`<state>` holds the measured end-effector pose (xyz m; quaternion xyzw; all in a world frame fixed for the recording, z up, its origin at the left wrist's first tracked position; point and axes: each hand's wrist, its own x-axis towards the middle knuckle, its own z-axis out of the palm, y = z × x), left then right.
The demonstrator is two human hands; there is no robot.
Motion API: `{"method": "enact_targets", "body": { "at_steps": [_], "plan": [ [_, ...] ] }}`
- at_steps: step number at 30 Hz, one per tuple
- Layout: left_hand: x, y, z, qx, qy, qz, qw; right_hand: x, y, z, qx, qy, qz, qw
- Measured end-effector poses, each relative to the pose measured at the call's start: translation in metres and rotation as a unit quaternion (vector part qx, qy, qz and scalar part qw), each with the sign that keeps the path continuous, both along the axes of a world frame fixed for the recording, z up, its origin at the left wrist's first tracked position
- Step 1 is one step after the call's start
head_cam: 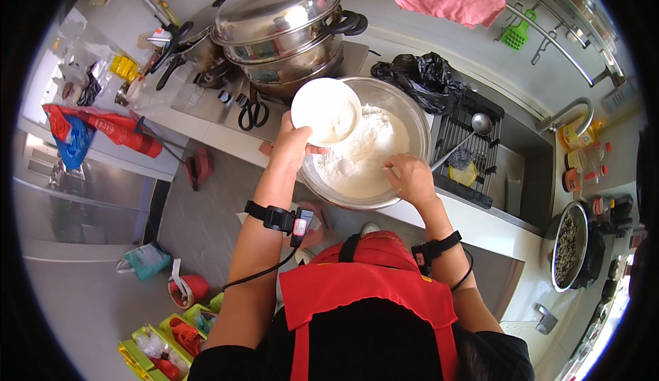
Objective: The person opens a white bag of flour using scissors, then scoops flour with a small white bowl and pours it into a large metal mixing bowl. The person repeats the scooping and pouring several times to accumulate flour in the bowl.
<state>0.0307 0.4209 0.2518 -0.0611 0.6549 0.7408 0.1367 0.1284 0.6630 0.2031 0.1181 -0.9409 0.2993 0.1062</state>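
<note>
My left hand (pixel 294 143) grips a white bowl (pixel 315 116) by its near rim, tilted over the left side of a large steel basin (pixel 423 128). Some pale powder lies inside the bowl. White flour-like powder (pixel 378 144) fills much of the basin, heaped toward the far side. My right hand (pixel 413 177) is over the basin's right near edge, its fingers curled and close together at the powder; whether they pinch any of it cannot be told. Black-handled scissors (pixel 253 114) lie on the counter left of the bowl.
A lidded steel steamer (pixel 278 36) stands on the stove behind the basin. Right of the basin are a black plastic bag (pixel 425 80), a ladle (pixel 480 123) on a rack and the sink (pixel 538 170). Farther right is a metal bowl (pixel 581 247) of dark bits.
</note>
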Motion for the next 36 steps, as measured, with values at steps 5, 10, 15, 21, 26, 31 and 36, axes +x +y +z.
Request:
{"method": "enact_targets", "body": {
  "at_steps": [5, 10, 15, 21, 26, 31, 36],
  "plan": [
    [0.025, -0.044, 0.003, 0.136, -0.02, 0.037, 0.99, -0.001, 0.0, -0.004, 0.015, 0.005, -0.008, 1.0],
    [0.08, -0.134, -0.011, 0.091, -0.054, 0.104, 0.989, -0.001, -0.004, -0.007, 0.047, 0.004, -0.026, 0.999],
    [0.14, -0.206, -0.046, 0.012, -0.118, 0.185, 0.975, -0.006, -0.011, -0.005, 0.06, 0.001, -0.057, 0.997],
    [0.166, -0.251, -0.136, -0.119, -0.123, 0.247, 0.954, -0.007, -0.017, -0.005, 0.081, -0.02, -0.098, 0.992],
    [0.151, -0.262, -0.206, -0.302, -0.077, 0.225, 0.923, -0.007, -0.018, -0.009, 0.07, -0.015, -0.104, 0.992],
    [0.134, -0.255, -0.263, -0.556, 0.083, 0.129, 0.817, -0.009, -0.018, -0.012, 0.049, -0.033, -0.123, 0.991],
    [0.133, -0.241, -0.293, -0.697, 0.141, -0.073, 0.7, -0.009, -0.016, -0.011, 0.053, -0.082, -0.145, 0.985]
  ]
}}
